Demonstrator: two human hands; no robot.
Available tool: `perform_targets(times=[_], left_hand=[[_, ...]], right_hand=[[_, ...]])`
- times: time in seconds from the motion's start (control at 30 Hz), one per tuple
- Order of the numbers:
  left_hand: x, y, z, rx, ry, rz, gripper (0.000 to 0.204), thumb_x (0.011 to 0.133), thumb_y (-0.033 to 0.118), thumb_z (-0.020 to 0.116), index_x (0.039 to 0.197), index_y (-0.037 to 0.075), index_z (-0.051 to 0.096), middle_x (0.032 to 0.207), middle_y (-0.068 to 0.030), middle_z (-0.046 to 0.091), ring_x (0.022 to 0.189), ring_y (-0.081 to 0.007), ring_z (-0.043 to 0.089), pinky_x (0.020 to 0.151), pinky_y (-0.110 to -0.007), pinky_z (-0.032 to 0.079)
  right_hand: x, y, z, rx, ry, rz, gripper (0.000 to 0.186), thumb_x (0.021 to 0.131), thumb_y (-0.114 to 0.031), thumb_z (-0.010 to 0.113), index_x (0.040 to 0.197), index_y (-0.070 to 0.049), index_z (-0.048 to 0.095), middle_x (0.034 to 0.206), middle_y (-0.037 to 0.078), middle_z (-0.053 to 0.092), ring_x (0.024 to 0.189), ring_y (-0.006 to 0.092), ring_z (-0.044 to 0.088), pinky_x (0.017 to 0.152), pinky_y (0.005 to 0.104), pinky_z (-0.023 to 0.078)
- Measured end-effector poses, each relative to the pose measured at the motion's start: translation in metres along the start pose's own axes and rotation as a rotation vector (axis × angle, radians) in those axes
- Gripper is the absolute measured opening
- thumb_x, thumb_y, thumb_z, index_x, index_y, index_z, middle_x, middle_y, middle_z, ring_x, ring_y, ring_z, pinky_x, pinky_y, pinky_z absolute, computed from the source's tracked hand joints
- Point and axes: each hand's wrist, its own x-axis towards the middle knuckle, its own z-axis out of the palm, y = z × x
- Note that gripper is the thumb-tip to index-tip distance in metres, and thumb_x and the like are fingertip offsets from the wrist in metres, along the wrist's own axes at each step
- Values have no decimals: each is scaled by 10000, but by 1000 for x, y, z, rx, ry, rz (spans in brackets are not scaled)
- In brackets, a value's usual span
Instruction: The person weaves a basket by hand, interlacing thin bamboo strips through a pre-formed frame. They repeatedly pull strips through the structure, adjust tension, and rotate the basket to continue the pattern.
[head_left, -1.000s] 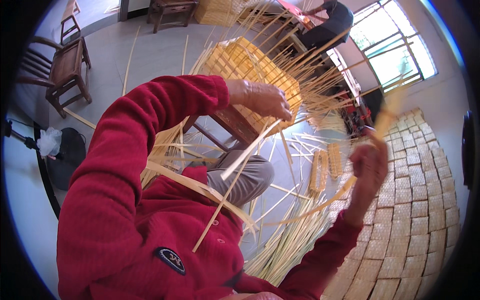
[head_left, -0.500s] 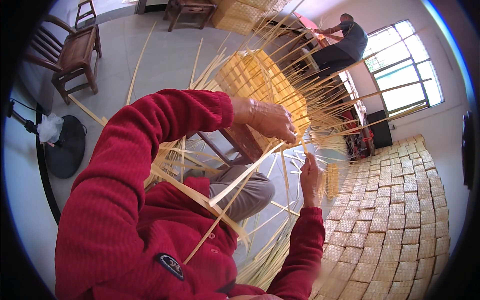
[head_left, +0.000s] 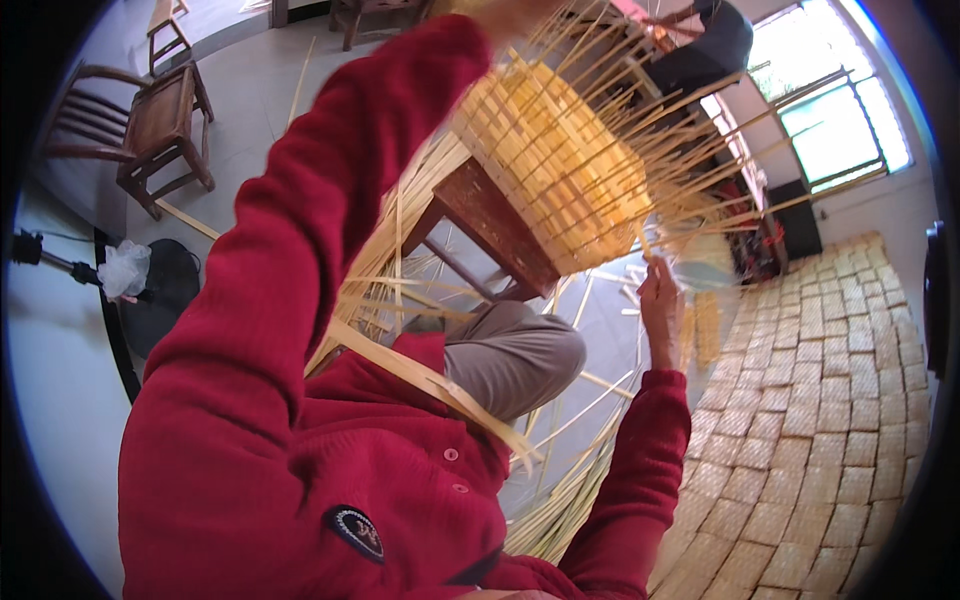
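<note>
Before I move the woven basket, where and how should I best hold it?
Probably grip the basket by its near wall, coming from the camera's side: it is closely woven, while long strips stick out toward the far right.

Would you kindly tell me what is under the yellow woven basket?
A reddish-brown wooden stool shows beneath the woven basket, with its near side visible. The basket covers the rest of its top, so that part cannot be seen.

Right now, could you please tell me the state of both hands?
Left hand: blurred, partly cut off; cannot tell.
Right hand: closed, holding a yellow strip.
</note>
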Motion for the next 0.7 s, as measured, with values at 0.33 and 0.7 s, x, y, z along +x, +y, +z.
perform_targets(times=[0.33, 0.7], left_hand=[[-154, 94, 13, 193, -513, 200, 235, 911, 64, 686, 1139, 114, 700, 1151, -43, 692, 1071, -263, 666, 881, -362, 582], [-132, 30, 69, 141, -1141, -1, 147, 1005, 171, 606, 1007, 67, 709, 844, -110, 736, 828, -285, 726, 790, -386, 558]], right_hand=[[-15, 7, -7, -85, -61, 72, 126, 1032, -137, 476, 1114, -149, 571, 875, 145, 724, 844, 398, 716, 672, 483, 517], [-12, 21, 1, -62, -64, 58, 151, 1004, -76, 477, 1067, -134, 601, 745, 102, 661, 710, 289, 687, 631, 416, 496]])
